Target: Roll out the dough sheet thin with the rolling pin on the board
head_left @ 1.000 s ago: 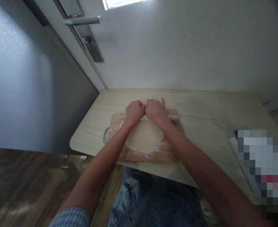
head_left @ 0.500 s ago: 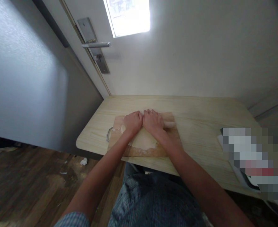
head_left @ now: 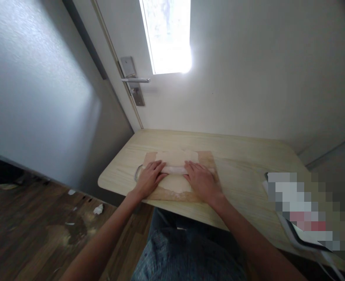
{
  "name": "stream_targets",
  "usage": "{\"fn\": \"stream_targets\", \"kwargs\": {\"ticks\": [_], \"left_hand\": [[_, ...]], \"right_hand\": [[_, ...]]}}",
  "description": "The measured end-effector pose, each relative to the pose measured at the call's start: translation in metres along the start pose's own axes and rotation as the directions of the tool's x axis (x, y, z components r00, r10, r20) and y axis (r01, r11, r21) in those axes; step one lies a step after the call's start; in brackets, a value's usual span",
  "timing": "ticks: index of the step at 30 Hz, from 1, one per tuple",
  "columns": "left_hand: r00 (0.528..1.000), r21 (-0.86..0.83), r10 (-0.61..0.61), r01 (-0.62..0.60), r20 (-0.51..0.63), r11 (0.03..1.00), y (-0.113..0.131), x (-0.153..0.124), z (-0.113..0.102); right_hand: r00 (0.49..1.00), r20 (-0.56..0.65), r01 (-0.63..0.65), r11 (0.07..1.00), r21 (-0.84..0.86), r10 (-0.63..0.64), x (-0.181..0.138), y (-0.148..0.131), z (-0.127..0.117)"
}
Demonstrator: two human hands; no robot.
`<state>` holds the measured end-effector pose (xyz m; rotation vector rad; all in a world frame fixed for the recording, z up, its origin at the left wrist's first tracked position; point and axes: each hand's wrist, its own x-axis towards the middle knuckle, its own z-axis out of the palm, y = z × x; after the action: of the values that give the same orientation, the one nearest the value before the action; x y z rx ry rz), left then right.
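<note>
A flat, pale sheet of dough (head_left: 175,183) lies on a wooden board (head_left: 206,157) near the table's front edge. Across the dough runs a light-coloured rolling pin (head_left: 174,170), roughly parallel to that edge. My left hand (head_left: 149,177) is on the pin's left part, fingers curved over it and thumb on the near side. On its right part is my right hand (head_left: 200,178), gripping it in a similar way. Both hands cover the pin's ends in part. Dough shows on both the far and near sides of the pin.
The board's metal handle (head_left: 136,172) sticks out on the left. A pale wooden table (head_left: 242,164) stands against a door with a lever handle (head_left: 135,80). At the table's right lies a blurred-out flat object (head_left: 295,210). Crumpled white scraps (head_left: 98,209) lie on the floor.
My hands have moved apart along the rolling pin, and the pin has come nearer to me over the dough. Its middle is now uncovered. The camera view has tilted upward.
</note>
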<state>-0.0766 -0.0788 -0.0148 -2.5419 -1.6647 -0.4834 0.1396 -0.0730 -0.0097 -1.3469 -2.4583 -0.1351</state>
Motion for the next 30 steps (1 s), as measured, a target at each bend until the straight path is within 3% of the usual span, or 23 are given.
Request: {"fn": "stream_targets", "kwargs": {"ticks": [11, 19, 25, 28, 30], "left_hand": [[0.997, -0.037, -0.075, 0.075, 0.01, 0.996, 0.007, 0.0, 0.004], [0.998, -0.032, -0.006, 0.008, 0.058, 0.999, 0.021, 0.014, 0.006], [0.999, -0.083, 0.03, -0.028, 0.03, 0.996, 0.026, 0.018, 0.008], [0.998, -0.051, -0.059, 0.059, -0.005, 0.997, 0.024, 0.008, 0.008], [0.971, 0.016, -0.235, 0.235, -0.04, 0.972, 0.019, -0.004, 0.01]], "right_hand": [[0.996, 0.051, -0.073, 0.997, 0.018, 0.072, -0.004, -0.006, -0.021], [0.984, -0.004, -0.175, 0.984, -0.022, 0.175, -0.025, 0.006, -0.009], [0.975, -0.017, -0.222, 0.975, -0.023, 0.222, -0.03, 0.006, -0.01], [0.973, -0.027, -0.229, 0.973, -0.013, 0.229, -0.031, 0.004, -0.009], [0.975, -0.029, -0.222, 0.975, -0.017, 0.222, -0.032, 0.004, -0.008]]}}
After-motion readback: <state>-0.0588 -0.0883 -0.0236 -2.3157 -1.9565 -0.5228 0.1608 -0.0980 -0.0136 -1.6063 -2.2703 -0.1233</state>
